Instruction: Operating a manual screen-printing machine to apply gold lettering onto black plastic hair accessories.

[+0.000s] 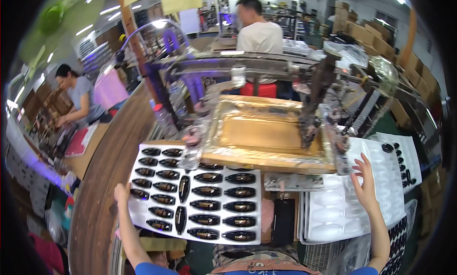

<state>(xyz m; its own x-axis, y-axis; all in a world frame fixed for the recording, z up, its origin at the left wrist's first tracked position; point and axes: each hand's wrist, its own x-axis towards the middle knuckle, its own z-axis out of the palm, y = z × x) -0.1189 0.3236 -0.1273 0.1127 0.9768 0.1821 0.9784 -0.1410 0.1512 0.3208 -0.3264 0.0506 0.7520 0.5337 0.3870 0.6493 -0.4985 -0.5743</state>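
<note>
Gripping the near-left edge of a white tray point(197, 199) filled with glossy black oval pieces point(205, 205), the left hand point(122, 193) pinches its rim. To its right, the right hand point(364, 182) lies open and flat on an empty white tray point(333, 213). Beyond both stands a gold-foiled press bed point(266, 134). Held by one edge only, the filled tray could probably sag or tilt, sliding pieces from their pockets; its far edge might also catch the bed.
</note>
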